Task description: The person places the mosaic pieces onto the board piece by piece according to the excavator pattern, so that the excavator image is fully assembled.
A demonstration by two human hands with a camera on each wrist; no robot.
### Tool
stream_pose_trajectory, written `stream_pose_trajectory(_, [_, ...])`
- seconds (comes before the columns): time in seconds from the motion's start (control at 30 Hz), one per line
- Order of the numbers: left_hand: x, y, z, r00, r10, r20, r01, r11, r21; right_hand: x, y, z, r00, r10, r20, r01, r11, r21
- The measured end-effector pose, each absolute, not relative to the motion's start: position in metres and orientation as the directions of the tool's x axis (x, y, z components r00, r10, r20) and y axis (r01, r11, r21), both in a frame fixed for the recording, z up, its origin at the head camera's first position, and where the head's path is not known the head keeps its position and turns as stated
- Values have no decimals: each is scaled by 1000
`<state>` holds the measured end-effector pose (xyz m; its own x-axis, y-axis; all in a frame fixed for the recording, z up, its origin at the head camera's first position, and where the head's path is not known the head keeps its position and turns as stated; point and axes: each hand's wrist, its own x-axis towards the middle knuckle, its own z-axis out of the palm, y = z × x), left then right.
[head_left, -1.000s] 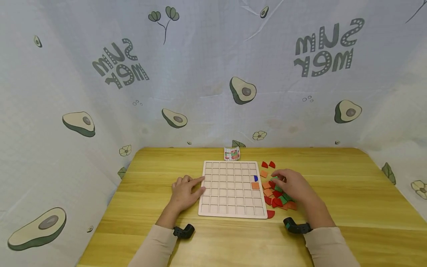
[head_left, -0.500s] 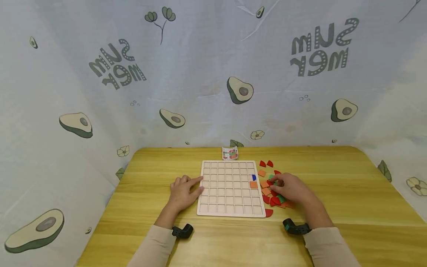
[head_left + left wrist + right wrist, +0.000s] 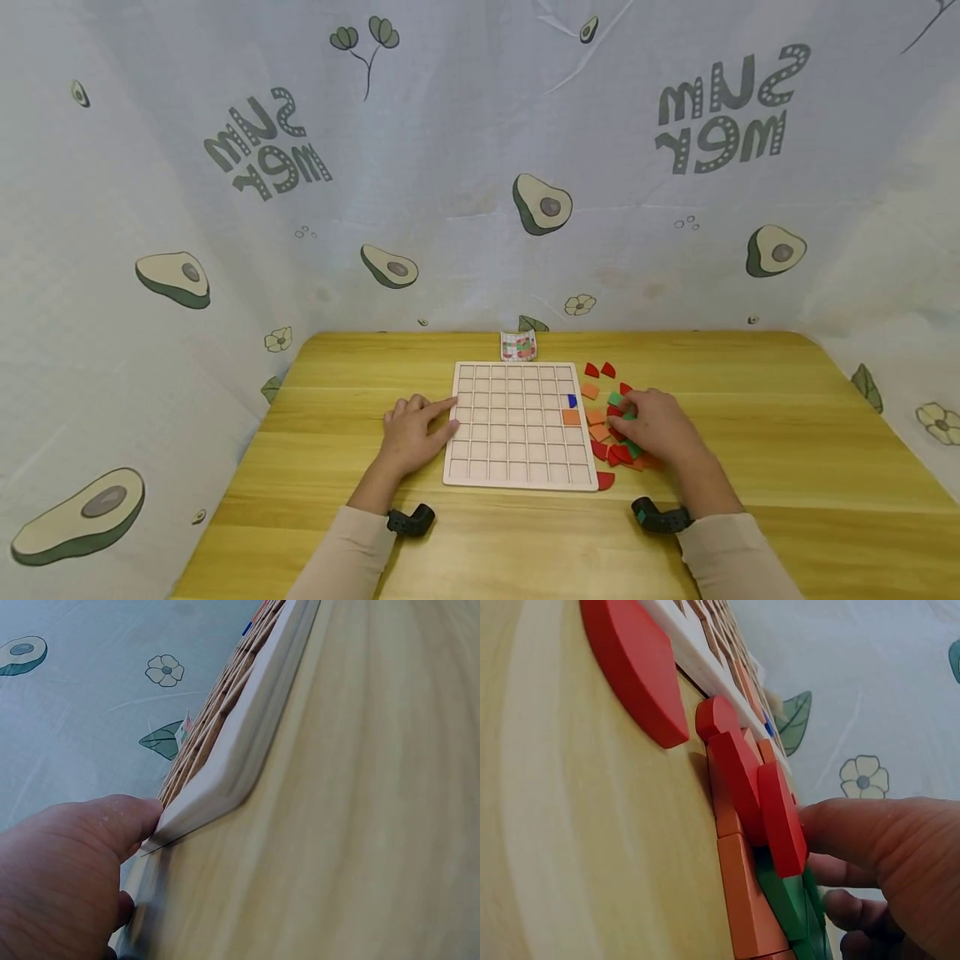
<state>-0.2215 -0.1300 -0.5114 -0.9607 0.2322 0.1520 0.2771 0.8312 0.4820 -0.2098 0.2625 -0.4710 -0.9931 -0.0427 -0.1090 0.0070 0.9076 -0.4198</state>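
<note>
At nine o'clock on the board point(image 3: 517, 433), the left hand point(image 3: 411, 433) touches the edge, thumb and forefinger spread apart; at three o'clock, the right hand point(image 3: 660, 425) bends over loose pieces point(image 3: 621, 454), its grip impossible to tell.

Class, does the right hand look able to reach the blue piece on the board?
Probably yes: the right hand is at the loose pieces just beside the board, and nothing visible covers the blue piece.
</note>
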Motion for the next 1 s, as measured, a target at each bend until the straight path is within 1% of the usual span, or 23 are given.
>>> stream_pose_trajectory(0.13, [-221,-131,-511,-961,231,150,275,832,482,-208,262,-470,-995,-1,-100,36,929,-368])
stream_pose_trajectory(0.27, [-220,-131,-511,-960,230,157,278,832,480,-206,260,-470,-996,7,-88,39,932,-359])
stream_pose_trajectory(0.47, [-222,-131,-512,-961,229,154,275,834,478,-205,258,-468,-995,-15,-94,25,912,-410])
stream_pose_trajectory(0.73, [-222,-131,-512,-960,230,157,278,839,468,-205,260,-469,-993,-83,-87,-35,892,-451])
stream_pose_trajectory(1.0, [-221,-131,-513,-959,230,168,283,837,469,-206,263,-469,-996,-50,-73,-19,924,-382])
